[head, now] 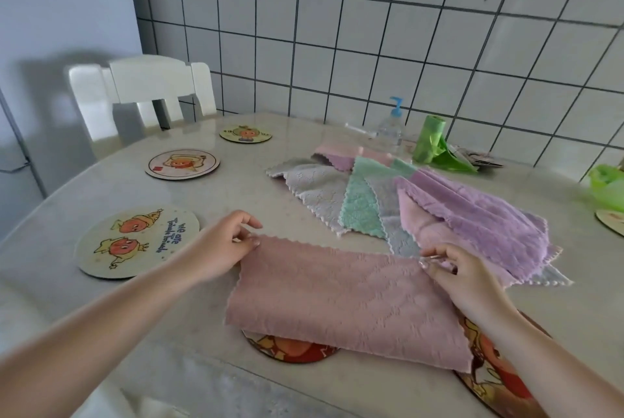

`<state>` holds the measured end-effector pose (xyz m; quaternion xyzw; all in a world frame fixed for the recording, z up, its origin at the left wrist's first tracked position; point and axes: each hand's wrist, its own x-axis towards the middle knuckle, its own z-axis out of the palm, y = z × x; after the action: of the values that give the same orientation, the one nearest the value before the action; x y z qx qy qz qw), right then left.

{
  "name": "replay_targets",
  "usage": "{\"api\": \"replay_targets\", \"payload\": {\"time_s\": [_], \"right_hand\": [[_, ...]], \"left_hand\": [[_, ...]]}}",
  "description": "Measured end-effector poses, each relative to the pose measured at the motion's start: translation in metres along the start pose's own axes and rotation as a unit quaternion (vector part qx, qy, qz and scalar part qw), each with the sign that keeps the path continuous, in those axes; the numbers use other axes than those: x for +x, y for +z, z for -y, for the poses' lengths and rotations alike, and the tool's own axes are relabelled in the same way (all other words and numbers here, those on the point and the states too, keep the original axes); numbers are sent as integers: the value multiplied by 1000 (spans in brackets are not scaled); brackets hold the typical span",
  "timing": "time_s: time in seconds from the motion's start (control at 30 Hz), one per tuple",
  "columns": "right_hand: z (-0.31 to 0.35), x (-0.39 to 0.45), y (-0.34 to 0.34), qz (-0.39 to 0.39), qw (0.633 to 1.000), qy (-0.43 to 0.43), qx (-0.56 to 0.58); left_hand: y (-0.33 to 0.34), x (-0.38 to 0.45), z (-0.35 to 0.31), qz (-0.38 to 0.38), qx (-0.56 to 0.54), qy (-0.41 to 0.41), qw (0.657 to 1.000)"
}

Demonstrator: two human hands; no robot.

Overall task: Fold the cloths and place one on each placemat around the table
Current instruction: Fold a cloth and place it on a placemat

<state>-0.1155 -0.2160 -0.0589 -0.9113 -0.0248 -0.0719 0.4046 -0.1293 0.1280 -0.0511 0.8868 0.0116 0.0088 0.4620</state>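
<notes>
The surface [236,188] carries bare placemats [138,242] left of the pink cloth [337,299], so no placement is complete. The unfolded pile [388,201] lies behind the pink cloth. Left hand [219,248] and right hand [462,275] fingers pinch its far corners, mid-fold.

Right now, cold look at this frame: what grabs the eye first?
The pink cloth at near centre, pinched at its far corners by the left hand and right hand, draped over a placemat. Behind it, a fanned pile of cloths; at left, three bare round cartoon placemats.
</notes>
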Motion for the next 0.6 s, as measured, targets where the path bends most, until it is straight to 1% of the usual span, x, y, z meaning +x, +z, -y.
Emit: {"api": "replay_targets", "payload": {"time_s": [0.17, 0.33, 0.5, 0.53, 0.6], "right_hand": [[-7, 12, 5, 9, 999, 2, -53], [-13, 17, 8, 11, 998, 7, -68], [-8, 19, 9, 8, 997, -1, -78], [-7, 19, 8, 7, 997, 1, -79], [-1, 13, 7, 1, 995, -18, -100]], "left_hand": [[2, 15, 8, -11, 18, 13, 1000], [3, 24, 16, -16, 22, 16, 1000], [1, 30, 16, 9, 50, -6, 999], [1, 28, 15, 3, 74, 3, 997], [4, 20, 11, -37, 163, 60, 984]]}}
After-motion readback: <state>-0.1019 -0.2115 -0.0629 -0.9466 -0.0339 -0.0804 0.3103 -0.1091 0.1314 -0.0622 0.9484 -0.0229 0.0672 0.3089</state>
